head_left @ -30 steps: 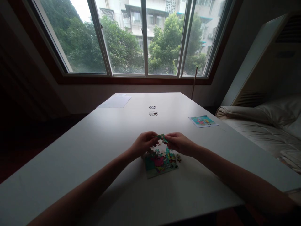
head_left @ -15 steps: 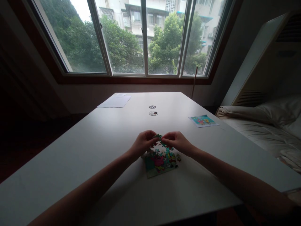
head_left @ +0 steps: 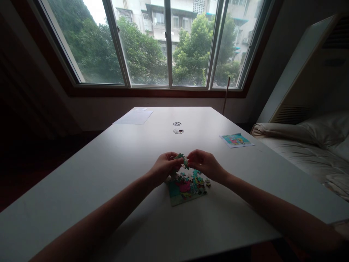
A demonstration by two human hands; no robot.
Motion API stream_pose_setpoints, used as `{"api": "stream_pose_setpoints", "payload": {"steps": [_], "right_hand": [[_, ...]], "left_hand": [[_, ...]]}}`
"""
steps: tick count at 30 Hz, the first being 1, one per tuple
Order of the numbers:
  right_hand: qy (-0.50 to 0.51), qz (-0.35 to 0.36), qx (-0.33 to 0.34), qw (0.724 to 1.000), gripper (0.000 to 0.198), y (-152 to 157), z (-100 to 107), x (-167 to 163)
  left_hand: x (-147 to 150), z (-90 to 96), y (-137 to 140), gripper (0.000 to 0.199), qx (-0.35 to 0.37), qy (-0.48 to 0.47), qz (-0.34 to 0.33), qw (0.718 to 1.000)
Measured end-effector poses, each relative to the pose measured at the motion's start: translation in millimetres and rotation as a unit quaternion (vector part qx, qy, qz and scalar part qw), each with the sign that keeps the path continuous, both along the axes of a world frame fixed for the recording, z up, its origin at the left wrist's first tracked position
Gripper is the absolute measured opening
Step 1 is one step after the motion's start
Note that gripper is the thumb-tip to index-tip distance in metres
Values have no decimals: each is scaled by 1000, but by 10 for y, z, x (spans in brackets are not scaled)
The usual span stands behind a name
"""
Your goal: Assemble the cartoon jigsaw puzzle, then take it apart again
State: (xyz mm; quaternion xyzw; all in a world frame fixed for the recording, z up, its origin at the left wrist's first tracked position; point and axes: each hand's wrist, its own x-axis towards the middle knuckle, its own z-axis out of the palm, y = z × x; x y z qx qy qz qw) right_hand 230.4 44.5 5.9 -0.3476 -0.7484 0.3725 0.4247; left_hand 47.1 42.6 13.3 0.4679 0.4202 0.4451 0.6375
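A small joined section of green jigsaw puzzle pieces (head_left: 181,157) is raised above the table, tilted. My left hand (head_left: 165,165) is closed on its left side, thumb on top. My right hand (head_left: 205,163) is closed at the section's right edge, with thumb and fingertips pinched there; its fingertips are partly hidden. Just below my hands lies a partly assembled jigsaw puzzle (head_left: 187,189) with a pink figure and a jagged upper edge. A few loose puzzle pieces (head_left: 208,183) sit at its right side.
The white table (head_left: 109,174) carries a printed picture card (head_left: 237,140) at right, paper sheets (head_left: 133,117) at far left and two round inserts (head_left: 178,131) in the middle. A pale sofa (head_left: 289,142) stands at right, a window beyond the table.
The joined green section has turned and tilted in my left hand, and more of it shows. My right hand has shifted slightly upward and to the right along its edge.
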Motion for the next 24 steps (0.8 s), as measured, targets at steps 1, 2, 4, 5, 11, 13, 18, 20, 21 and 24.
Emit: {"api": "stream_pose_setpoints", "payload": {"steps": [1, 2, 4, 5, 11, 13, 18, 20, 21, 24], "right_hand": [[-10, -10, 24, 1000, 23, -5, 9, 2], [-18, -17, 49, 998, 21, -12, 20, 2], [-34, -20, 116, 992, 13, -28, 46, 3], [-46, -12, 155, 987, 9, -37, 58, 3], [-136, 61, 304, 941, 20, -77, 79, 4], [-144, 49, 310, 939, 19, -61, 63, 7], [-149, -52, 278, 948, 9, 3, 38, 23], [-140, -77, 241, 957, 10, 2, 54, 18], [-133, -84, 218, 963, 12, -5, 67, 11], [-115, -87, 157, 977, 15, -30, 99, -21]], "left_hand": [[2, -1, 2, 38, -5, -7, 1, 1000], [4, -3, 5, 39, -9, -13, 2, 1000], [6, -13, 13, 39, -14, -22, 6, 1000], [6, -20, 18, 39, -15, -25, 9, 1000], [-18, -75, 72, 35, -1, -28, 43, 999], [-37, -73, 80, 34, 11, -20, 49, 999], [-56, -24, 37, 34, 54, 24, 29, 998], [-47, -9, 18, 33, 76, 48, 16, 996], [-40, -5, 11, 32, 87, 61, 9, 994], [-16, -13, 3, 29, 122, 100, -7, 987]]}}
